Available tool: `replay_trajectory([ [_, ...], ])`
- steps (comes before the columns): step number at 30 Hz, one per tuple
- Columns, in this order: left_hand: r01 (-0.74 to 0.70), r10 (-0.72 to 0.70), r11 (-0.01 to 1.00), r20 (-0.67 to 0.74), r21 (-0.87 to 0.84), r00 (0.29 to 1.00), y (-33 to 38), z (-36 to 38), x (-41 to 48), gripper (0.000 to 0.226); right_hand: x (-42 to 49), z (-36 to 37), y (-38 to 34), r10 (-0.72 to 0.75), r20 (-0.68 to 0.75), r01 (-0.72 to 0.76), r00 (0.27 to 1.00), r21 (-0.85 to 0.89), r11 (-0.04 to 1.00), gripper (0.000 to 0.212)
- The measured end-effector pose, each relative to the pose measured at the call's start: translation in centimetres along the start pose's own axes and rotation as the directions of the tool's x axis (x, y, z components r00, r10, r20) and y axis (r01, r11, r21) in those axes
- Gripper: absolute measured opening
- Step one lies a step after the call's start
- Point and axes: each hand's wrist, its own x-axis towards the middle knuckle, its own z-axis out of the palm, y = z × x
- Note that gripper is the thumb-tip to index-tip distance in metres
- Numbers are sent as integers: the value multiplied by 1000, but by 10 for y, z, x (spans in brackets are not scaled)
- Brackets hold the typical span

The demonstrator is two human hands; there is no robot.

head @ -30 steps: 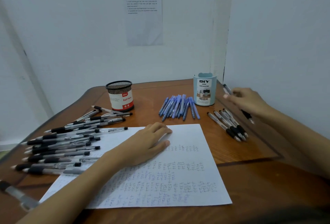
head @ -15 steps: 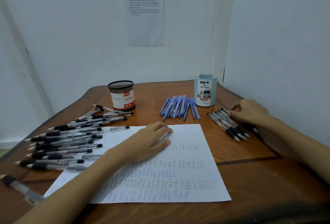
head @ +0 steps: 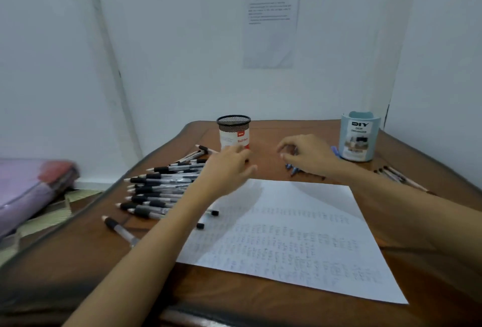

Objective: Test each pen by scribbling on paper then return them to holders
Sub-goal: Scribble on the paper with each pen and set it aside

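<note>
On the wooden tabletop a sheet of paper covered in small scribbles lies in front of the person, with both arms reaching over it. The left hand is off the sheet with fingers loosely spread and holds nothing. It is just in front of the black mesh holder and beside the big heap of black pens to its left. The right hand is over the blue pens, its fingers curled down towards them. The blur keeps me from telling whether it pinches one. The pale blue holder stands just right of that hand, and a short row of black-tipped pens lies further right. One stray pen lies apart near the left edge.
</note>
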Motion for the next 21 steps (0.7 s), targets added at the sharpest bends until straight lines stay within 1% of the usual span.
replay_trajectory([
  [2, 158, -158, 987, -9, 25, 987, -29, -3, -2, 42, 23, 20, -21, -60, 1, 60, 998, 6, 998, 25],
  [4, 288, -287, 958, -45, 20, 957, -58, -3, -6, 41, 46, 39, -36, -90, 3, 90, 996, -24, 996, 30],
  [6, 381, -380, 925, -67, -2, 923, -80, -1, -11, 42, 64, 57, -44, -87, 61, 91, 994, -74, 993, 34],
  [8, 436, -436, 900, -25, -10, 899, -92, 3, -13, 44, 76, 74, -46, -62, 163, 88, 985, -158, 984, 35],
  [10, 466, -466, 885, 57, 4, 883, -96, 6, -15, 46, 81, 87, -44, -33, 209, 76, 977, -201, 977, 32],
  [13, 479, -478, 877, 118, 17, 870, -96, 8, -14, 47, 83, 97, -39, -5, 117, 23, 993, -153, 988, 22],
  [15, 478, -476, 878, 119, 15, 872, -95, 8, -13, 47, 82, 97, -36, 1, 58, 6, 998, -109, 994, 18],
  [18, 471, -469, 882, 98, -5, 878, -91, 8, -12, 46, 79, 87, -33, 16, 38, -14, 999, -30, 999, 14],
  [21, 409, -408, 912, 31, -43, 912, -82, 4, -10, 43, 64, 60, -32, 68, -7, -66, 998, 132, 989, 13],
])
